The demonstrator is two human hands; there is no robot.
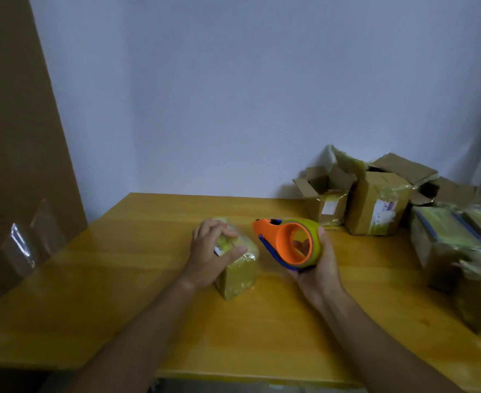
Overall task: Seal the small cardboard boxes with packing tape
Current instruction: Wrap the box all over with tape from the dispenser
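Small cardboard box (237, 268) stays steady on the surface (120, 279) because your left hand (213, 249) grips its top; your right hand (318, 268) holds the tape dispenser (290, 242) ready beside it.

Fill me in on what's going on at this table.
A person is taping boxes. Their left hand grips the top of a small tape-wrapped cardboard box on the yellow wooden table. Their right hand holds an orange tape dispenser just beside it, off the table. More cardboard boxes, some open, sit at the right.
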